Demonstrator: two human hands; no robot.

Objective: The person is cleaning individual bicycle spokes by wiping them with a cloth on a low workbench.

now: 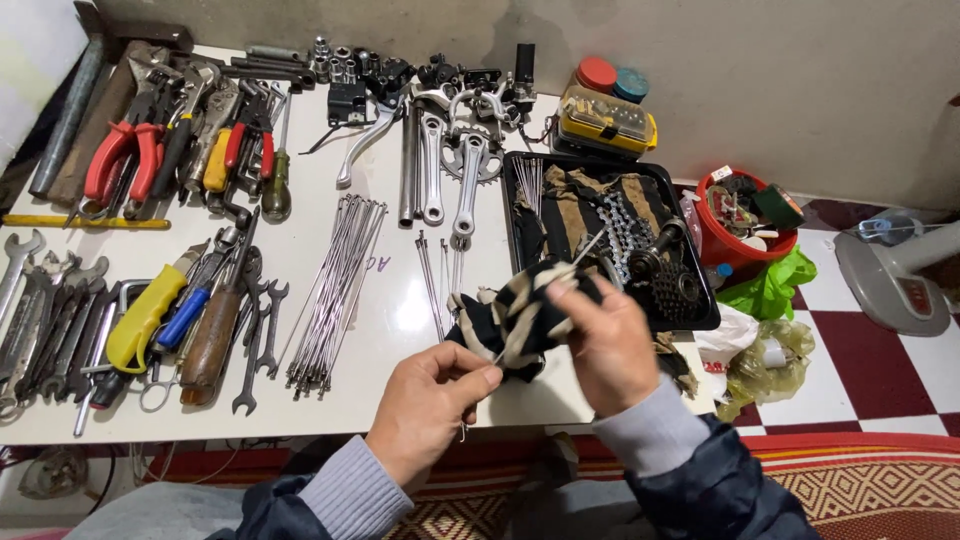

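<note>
My left hand (432,398) pinches the near end of a thin metal spoke (590,247) over the front edge of the white table (385,300). My right hand (605,340) grips a dark and cream striped rag (510,315) bunched around the middle of that spoke. The spoke's far end pokes out of the rag toward a black tray (520,235). A bundle of loose spokes (335,290) lies to the left of my hands, and a few more spokes (432,285) lie just beyond them.
The black tray holds a bicycle chain (618,235), sprockets (675,285) and a brown cloth. Crank arms (470,175), pliers (125,160), wrenches (45,315) and screwdrivers (185,315) cover the table. A red bucket (745,225), plastic bags and a fan base (895,280) sit on the floor at right.
</note>
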